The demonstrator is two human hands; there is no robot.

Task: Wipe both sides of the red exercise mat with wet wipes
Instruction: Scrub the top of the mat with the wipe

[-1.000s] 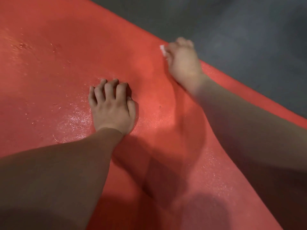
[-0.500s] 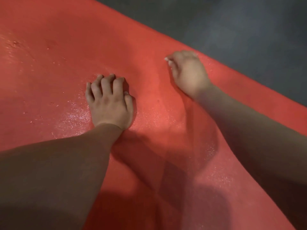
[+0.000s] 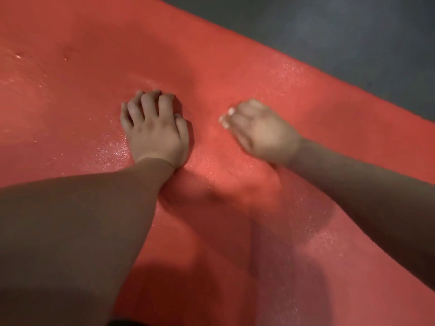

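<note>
A dark grey floor (image 3: 353, 31) carries everything here, bare and matte along the top and right of the view. Flat on it lies the red exercise mat (image 3: 235, 67), its straight far edge running from the upper middle down to the right edge, its surface speckled with glistening wet patches near the middle and at the left. The mat fills the rest of the view, so the floor shows only beyond that one edge.
</note>
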